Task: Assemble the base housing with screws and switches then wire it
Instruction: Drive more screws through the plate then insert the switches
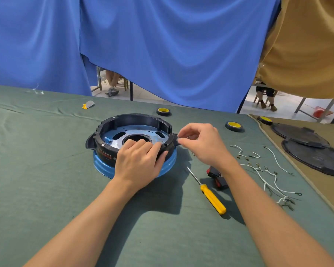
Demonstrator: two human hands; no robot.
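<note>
The round black base housing [123, 120] sits on a blue rim in the middle of the green cloth, with a grey metal plate inside it. My left hand [141, 160] lies over its near right rim, fingers curled over the edge, gripping it. My right hand [201, 141] hovers at the housing's right tab, thumb and forefinger pinched on a tiny pale part, probably a screw. A yellow-handled screwdriver [210, 195] lies on the cloth near my right wrist. Red and black switches [217, 178] lie partly hidden under my right forearm. White wires [266, 170] with terminals are spread to the right.
Three black tape rolls with yellow cores [164, 111] [234, 125] [265, 120] lie behind the housing. Two black round covers [316, 151] rest on a tan cloth at the right. A small yellow and grey object [88, 105] lies far left. Blue curtain hangs behind the table.
</note>
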